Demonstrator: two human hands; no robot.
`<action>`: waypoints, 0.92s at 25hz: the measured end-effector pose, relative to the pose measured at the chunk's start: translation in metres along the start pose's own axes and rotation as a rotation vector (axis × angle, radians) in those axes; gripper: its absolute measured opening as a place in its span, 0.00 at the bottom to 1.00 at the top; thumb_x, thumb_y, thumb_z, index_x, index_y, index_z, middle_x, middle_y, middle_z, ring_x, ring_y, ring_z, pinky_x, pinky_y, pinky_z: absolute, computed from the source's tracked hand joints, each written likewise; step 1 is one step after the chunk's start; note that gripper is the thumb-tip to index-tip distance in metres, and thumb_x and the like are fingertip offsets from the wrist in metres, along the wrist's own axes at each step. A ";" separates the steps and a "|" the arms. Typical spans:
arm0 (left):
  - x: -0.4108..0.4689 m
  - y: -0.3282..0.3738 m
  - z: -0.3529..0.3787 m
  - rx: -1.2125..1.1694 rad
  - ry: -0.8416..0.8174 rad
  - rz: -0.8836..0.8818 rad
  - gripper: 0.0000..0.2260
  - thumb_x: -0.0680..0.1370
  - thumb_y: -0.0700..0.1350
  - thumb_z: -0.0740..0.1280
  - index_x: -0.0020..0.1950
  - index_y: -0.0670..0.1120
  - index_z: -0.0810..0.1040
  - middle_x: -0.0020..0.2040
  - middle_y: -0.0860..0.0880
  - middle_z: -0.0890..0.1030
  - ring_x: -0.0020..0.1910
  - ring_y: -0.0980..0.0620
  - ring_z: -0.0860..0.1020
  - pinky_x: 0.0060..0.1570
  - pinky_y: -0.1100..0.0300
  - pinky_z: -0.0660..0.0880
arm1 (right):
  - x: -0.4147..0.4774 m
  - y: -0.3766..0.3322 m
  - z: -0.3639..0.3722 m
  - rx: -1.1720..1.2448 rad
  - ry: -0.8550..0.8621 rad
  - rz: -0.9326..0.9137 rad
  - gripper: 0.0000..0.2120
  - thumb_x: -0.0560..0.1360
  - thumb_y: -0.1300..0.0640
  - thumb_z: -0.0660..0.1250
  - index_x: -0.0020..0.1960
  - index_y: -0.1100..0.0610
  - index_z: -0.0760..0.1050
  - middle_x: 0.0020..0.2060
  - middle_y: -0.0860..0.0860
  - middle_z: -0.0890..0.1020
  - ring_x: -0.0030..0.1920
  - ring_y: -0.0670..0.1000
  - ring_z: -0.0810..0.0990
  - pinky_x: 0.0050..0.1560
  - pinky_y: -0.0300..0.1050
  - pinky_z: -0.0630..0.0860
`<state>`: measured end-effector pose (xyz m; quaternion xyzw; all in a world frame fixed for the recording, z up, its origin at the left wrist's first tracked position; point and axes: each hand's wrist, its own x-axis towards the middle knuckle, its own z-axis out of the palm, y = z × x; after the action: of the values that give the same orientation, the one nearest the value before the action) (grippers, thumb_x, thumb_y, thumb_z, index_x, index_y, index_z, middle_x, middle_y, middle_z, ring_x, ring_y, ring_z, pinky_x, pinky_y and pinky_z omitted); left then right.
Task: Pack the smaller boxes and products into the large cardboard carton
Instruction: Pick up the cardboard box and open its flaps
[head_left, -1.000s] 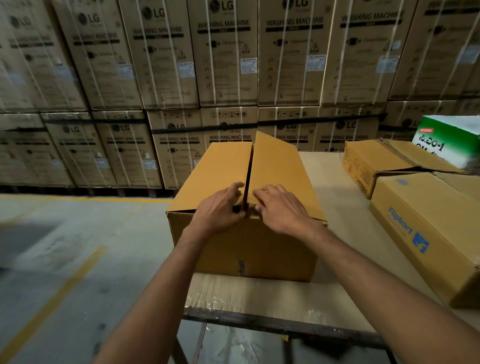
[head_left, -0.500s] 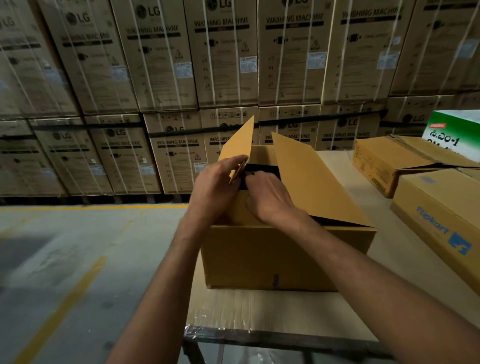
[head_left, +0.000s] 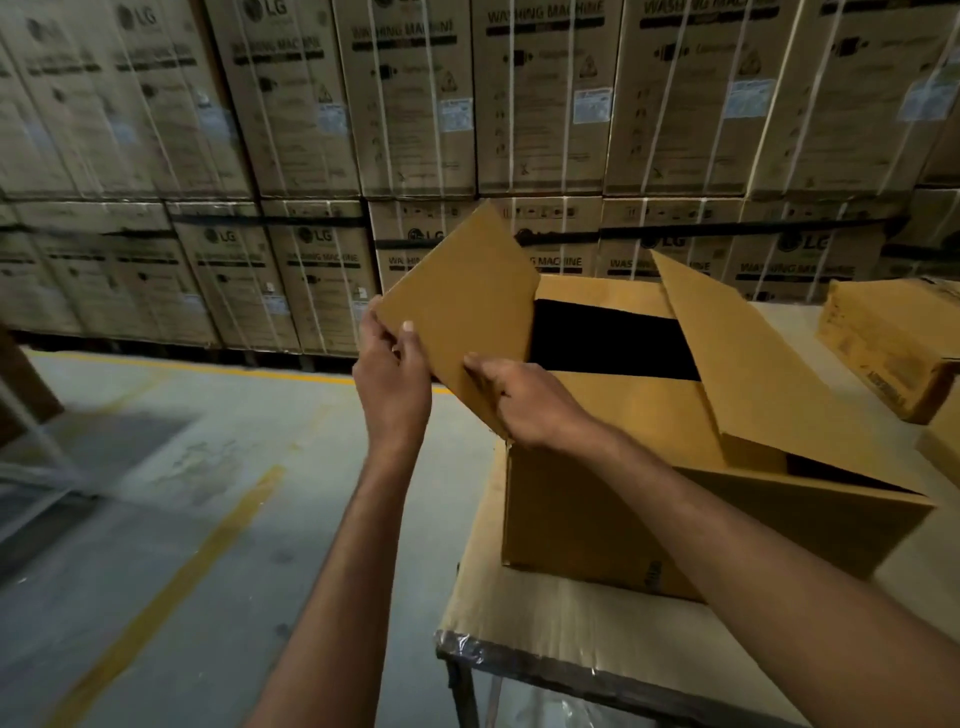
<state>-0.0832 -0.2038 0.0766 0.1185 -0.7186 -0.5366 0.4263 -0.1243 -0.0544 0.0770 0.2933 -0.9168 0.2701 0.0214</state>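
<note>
The large brown cardboard carton (head_left: 597, 519) stands on the table's left end, its top partly open and its inside dark. Its left flap (head_left: 467, 306) is raised steeply out to the left. My left hand (head_left: 392, 374) pinches that flap's near corner, thumb on the upper face. My right hand (head_left: 519, 400) holds the same flap low down, near its fold. The right flap (head_left: 753, 364) stands half raised, and the near inner flap (head_left: 639, 415) lies flat. What is inside the carton is hidden.
A smaller brown box (head_left: 888, 343) sits on the table (head_left: 545, 618) at the right edge of view. Stacked, strapped washing-machine cartons (head_left: 415, 104) form a wall behind. To the left lies concrete floor with yellow lines (head_left: 171, 577).
The carton's top flaps were closed under both hands. Both flaps have since been lifted, the left one swung up and out to the left in both hands. The view has shifted left.
</note>
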 end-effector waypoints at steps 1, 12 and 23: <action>-0.004 -0.014 -0.002 0.051 0.047 -0.081 0.27 0.84 0.46 0.63 0.81 0.43 0.59 0.66 0.45 0.78 0.62 0.54 0.79 0.58 0.63 0.75 | 0.001 -0.001 0.009 -0.036 -0.037 -0.004 0.33 0.80 0.69 0.58 0.81 0.47 0.65 0.79 0.44 0.66 0.79 0.52 0.65 0.77 0.47 0.62; -0.047 -0.012 0.068 0.451 -0.440 0.129 0.14 0.83 0.44 0.65 0.68 0.53 0.79 0.75 0.49 0.72 0.78 0.46 0.64 0.75 0.42 0.61 | -0.042 0.044 -0.016 -0.438 0.234 0.142 0.20 0.79 0.62 0.69 0.70 0.52 0.78 0.66 0.52 0.80 0.68 0.55 0.76 0.69 0.52 0.75; -0.115 0.041 0.192 0.396 -0.742 0.266 0.14 0.81 0.41 0.66 0.66 0.49 0.81 0.60 0.48 0.84 0.53 0.51 0.82 0.57 0.47 0.80 | -0.117 0.136 -0.117 -0.665 0.110 0.239 0.19 0.85 0.41 0.54 0.64 0.50 0.77 0.58 0.50 0.82 0.58 0.54 0.78 0.61 0.57 0.76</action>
<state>-0.1428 0.0134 0.0451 -0.0962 -0.9210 -0.3351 0.1737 -0.1163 0.1597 0.0882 0.1458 -0.9799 -0.0268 0.1333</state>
